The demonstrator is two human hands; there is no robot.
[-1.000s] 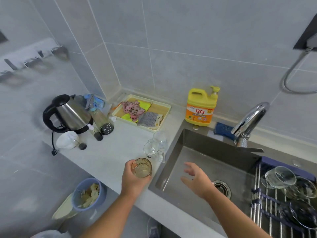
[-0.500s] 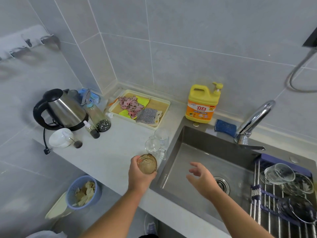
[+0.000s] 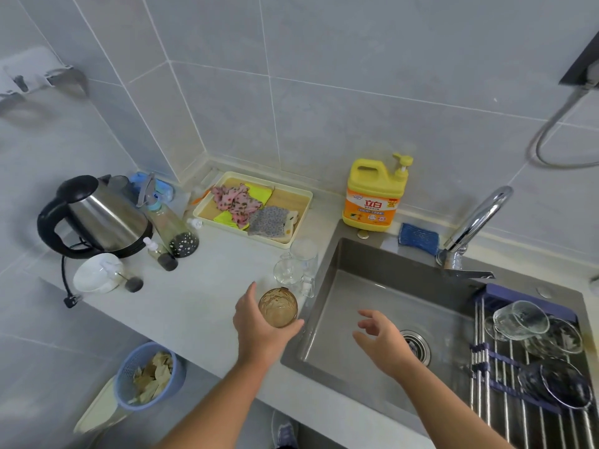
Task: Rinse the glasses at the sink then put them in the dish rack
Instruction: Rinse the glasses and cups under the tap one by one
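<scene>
Between the fingers and thumb of the left hand (image 3: 256, 332) the amber glass (image 3: 278, 307) is gripped, at the surface (image 3: 201, 286) edge beside the sink (image 3: 372, 286). The right hand (image 3: 379, 341) is held open over the basin, nothing in it. Risks: clear glasses (image 3: 295, 270) just beyond the left fingers could be clipped on the swing. A one-handed grip on smooth glass could be lost once wetted, and the glass chipped on steel.
</scene>
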